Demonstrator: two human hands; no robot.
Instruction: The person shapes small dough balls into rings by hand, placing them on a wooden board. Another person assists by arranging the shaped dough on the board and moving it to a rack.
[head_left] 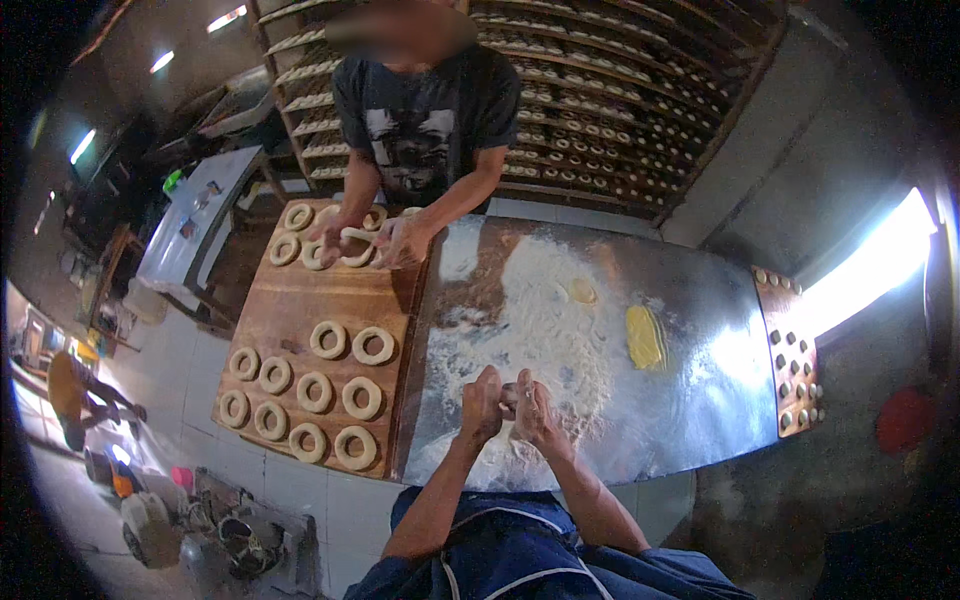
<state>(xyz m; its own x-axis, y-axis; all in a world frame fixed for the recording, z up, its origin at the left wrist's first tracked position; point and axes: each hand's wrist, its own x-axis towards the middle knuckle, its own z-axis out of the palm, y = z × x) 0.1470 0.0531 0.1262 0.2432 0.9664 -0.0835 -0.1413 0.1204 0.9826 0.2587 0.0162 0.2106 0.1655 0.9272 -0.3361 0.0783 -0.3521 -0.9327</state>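
Observation:
Over the floured metal tabletop (700, 400), my left hand (484, 405) and my right hand (537, 410) are brought close together in front of me. Both are closed, fingers curled inward, with flour on the skin. Whatever sits between them is mostly hidden by the fingers. White flour (570, 355) spreads under and beyond my hands. Farther off lie a small pale yellow lump (581, 291) and a larger flat yellow slab (646, 338). To my left, a wooden board (320, 300) carries several rows of dough rings (356, 448).
Across the table a person (420, 130) holds a dough ring (357, 240) in both hands above the board. Behind them stands a tall rack (600, 110) filled with dough rings. Another board (790, 350) with small pieces meets the table's right edge. Machinery (250, 540) stands lower left.

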